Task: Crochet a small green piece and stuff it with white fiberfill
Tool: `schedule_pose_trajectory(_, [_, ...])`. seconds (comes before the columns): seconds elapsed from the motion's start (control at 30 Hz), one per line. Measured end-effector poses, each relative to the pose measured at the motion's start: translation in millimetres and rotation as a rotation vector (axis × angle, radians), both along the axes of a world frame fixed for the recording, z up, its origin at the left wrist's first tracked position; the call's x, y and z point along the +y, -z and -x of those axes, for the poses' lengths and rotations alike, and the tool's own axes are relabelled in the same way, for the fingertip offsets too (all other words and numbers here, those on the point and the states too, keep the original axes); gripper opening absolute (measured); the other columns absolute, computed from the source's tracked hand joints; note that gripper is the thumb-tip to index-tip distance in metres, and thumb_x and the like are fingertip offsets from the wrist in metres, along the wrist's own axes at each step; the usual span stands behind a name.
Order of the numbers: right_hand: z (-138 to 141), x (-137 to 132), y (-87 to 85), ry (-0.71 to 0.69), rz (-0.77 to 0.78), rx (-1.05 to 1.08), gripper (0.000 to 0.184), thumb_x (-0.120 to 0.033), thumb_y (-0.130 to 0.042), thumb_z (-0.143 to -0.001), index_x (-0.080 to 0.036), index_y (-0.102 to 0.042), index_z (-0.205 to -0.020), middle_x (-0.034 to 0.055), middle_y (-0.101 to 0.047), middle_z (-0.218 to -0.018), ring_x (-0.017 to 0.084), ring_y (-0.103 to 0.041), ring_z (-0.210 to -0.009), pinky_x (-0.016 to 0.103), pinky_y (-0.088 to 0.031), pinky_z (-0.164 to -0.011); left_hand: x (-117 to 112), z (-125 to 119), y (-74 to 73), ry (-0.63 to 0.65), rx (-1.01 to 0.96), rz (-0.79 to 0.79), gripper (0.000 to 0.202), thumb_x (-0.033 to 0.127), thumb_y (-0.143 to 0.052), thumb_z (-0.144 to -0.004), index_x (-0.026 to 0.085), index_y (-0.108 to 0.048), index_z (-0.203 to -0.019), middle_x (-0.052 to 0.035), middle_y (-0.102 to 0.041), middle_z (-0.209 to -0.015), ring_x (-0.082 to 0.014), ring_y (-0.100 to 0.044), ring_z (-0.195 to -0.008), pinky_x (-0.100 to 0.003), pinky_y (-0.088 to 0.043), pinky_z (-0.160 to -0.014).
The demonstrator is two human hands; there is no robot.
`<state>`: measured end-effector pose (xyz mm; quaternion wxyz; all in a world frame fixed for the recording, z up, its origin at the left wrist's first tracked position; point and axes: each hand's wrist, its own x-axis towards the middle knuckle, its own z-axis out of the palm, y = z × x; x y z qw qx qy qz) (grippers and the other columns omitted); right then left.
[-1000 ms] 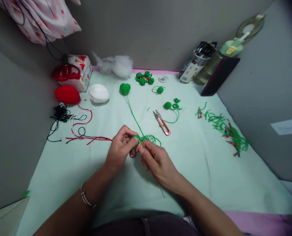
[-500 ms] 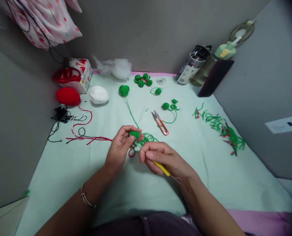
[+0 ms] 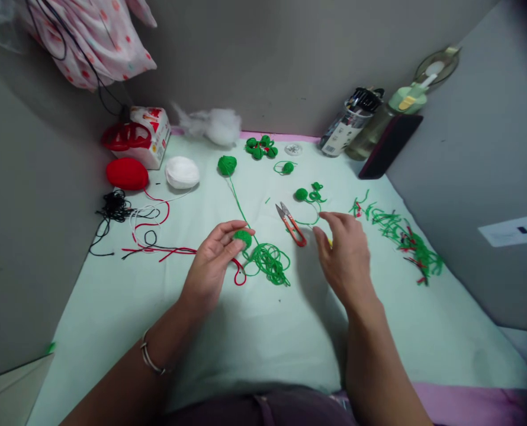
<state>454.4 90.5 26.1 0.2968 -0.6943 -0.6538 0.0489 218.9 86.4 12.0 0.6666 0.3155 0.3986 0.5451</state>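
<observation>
My left hand [image 3: 208, 263] pinches a small green crocheted piece [image 3: 243, 239] between thumb and fingers. A red yarn strand [image 3: 240, 277] runs out beneath that hand, ending in a loop. My right hand [image 3: 346, 254] is over the cloth, right of the thread snips [image 3: 291, 225], its thumb and index finger apart. A bit of yellow handle [image 3: 330, 242] shows inside it, from the crochet hook; the rest is hidden by the hand. Between the hands lies a tangle of green yarn [image 3: 270, 263], with a strand leading back to a green yarn ball [image 3: 227, 165].
Red yarn [image 3: 127, 174] and white yarn [image 3: 182, 172] balls sit at left, beside black yarn [image 3: 115, 206]. Stuffing [image 3: 221, 127], green crocheted pieces [image 3: 261, 147] and a pen holder [image 3: 347, 124] stand along the back. Yarn scraps [image 3: 401, 234] lie at right, near a phone-like dark slab [image 3: 390, 148].
My right hand has moved right and away from the left hand, and its thumb and index finger have parted. The green yarn tangle is now uncovered. My left hand keeps the green piece.
</observation>
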Motion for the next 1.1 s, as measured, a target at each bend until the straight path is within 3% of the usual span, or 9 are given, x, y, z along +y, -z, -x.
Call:
schedule_pose_trajectory(0.17, [50, -16, -4.2, -0.443, 0.311, 0.672, 0.027, -0.036, -0.064, -0.099, -0.024, -0.063, -0.123, 0.0097, -0.073, -0.122, 0.023, -0.071, -0.103, 0.036, -0.057, -0.087, -3, -4, 4.9, 0.022, 0.001, 0.022, 0.02, 0.022, -0.083, -0.083, 0.022, -0.073, -0.101, -0.0042, -0.079, -0.109, -0.0179, -0.07, -0.102, -0.03, -0.053, -0.093])
schedule_pose_trajectory(0.3, [63, -20, -3.1, -0.464, 0.391, 0.592, 0.011, -0.033, -0.067, -0.097, -0.022, -0.067, -0.1, 0.0014, -0.069, -0.086, 0.018, -0.064, -0.081, 0.031, -0.05, -0.074, -7, -6, 8.0, 0.012, 0.027, 0.006, 0.02, 0.022, -0.081, -0.086, 0.023, -0.066, -0.1, -0.0035, -0.079, -0.107, -0.0178, -0.07, -0.106, -0.032, -0.053, -0.096])
schedule_pose_trajectory(0.37, [57, -18, -3.7, -0.458, 0.388, 0.598, 0.025, -0.033, -0.062, -0.1, -0.022, -0.065, -0.079, -0.0014, -0.06, -0.07, 0.016, -0.057, -0.067, 0.03, -0.045, -0.066, -7, -7, 8.6, 0.0, 0.052, -0.005, 0.021, 0.021, -0.08, -0.086, 0.023, -0.062, -0.096, -0.0028, -0.078, -0.104, -0.017, -0.07, -0.104, -0.031, -0.053, -0.096])
schedule_pose_trajectory(0.53, [48, -17, -12.2, -0.49, 0.175, 1.03, 0.028, -0.034, -0.067, -0.098, -0.022, -0.065, -0.073, 0.0048, -0.073, -0.097, 0.02, -0.07, -0.094, 0.032, -0.053, -0.08, -7, -9, 7.6, 0.038, 0.12, -0.022, 0.022, 0.023, -0.081, -0.083, 0.021, -0.066, -0.099, -0.0035, -0.074, -0.098, -0.0188, -0.07, -0.089, -0.032, -0.058, -0.077])
schedule_pose_trajectory(0.63, [50, -18, -15.7, -0.496, 0.308, 1.24, 0.024, -0.039, -0.066, -0.098, -0.023, -0.059, -0.081, 0.0021, -0.073, -0.098, 0.012, -0.062, -0.057, 0.027, -0.046, -0.051, -7, -10, 6.4, 0.07, 0.154, -0.044, 0.017, 0.024, -0.08, -0.084, 0.019, -0.074, -0.099, -0.004, -0.073, -0.093, -0.0183, -0.068, -0.088, -0.031, -0.057, -0.081])
schedule_pose_trajectory(0.73, [52, -17, -13.2, -0.34, 0.327, 0.966, 0.016, -0.034, -0.073, -0.093, -0.024, -0.06, -0.097, 0.0011, -0.072, -0.101, 0.009, -0.051, -0.053, 0.025, -0.04, -0.05, -8, -10, 6.0, 0.057, 0.176, -0.075, 0.016, 0.024, -0.079, -0.086, 0.02, -0.075, -0.101, -0.0033, -0.071, -0.095, -0.0173, -0.066, -0.09, -0.028, -0.054, -0.083])
schedule_pose_trajectory(0.83, [54, -17, -7.5, -0.391, 0.384, 0.617, 0.01, -0.028, -0.066, -0.096, -0.022, -0.064, -0.089, -0.0016, -0.064, -0.078, 0.013, -0.052, -0.064, 0.026, -0.04, -0.06, -9, -10, 6.0, 0.052, 0.19, -0.085, 0.017, 0.025, -0.079, -0.087, 0.021, -0.075, -0.102, -0.0045, -0.072, -0.1, -0.0187, -0.066, -0.095, -0.029, -0.053, -0.086])
schedule_pose_trajectory(0.93, [57, -20, -5.4, -0.447, 0.403, 0.543, 0.026, -0.03, -0.055, -0.104, -0.022, -0.062, -0.08, -0.0027, -0.057, -0.068, 0.014, -0.051, -0.064, 0.027, -0.038, -0.062, -9, -10, 5.9, 0.07, 0.196, -0.073, 0.017, 0.025, -0.08, -0.085, 0.02, -0.074, -0.101, -0.0051, -0.073, -0.097, -0.0194, -0.067, -0.092, -0.03, -0.053, -0.083])
schedule_pose_trajectory(1.1, [67, -30, -9.9, -0.494, 0.271, 0.422, 0.022, -0.024, -0.052, -0.104, -0.022, -0.062, -0.084, -0.0005, -0.062, -0.072, 0.015, -0.053, -0.064, 0.027, -0.039, -0.063, -9, -10, 5.6, 0.046, 0.197, -0.059, 0.013, 0.018, -0.076, -0.082, 0.019, -0.073, -0.095, -0.0044, -0.074, -0.093, -0.0187, -0.068, -0.089, -0.03, -0.053, -0.083])
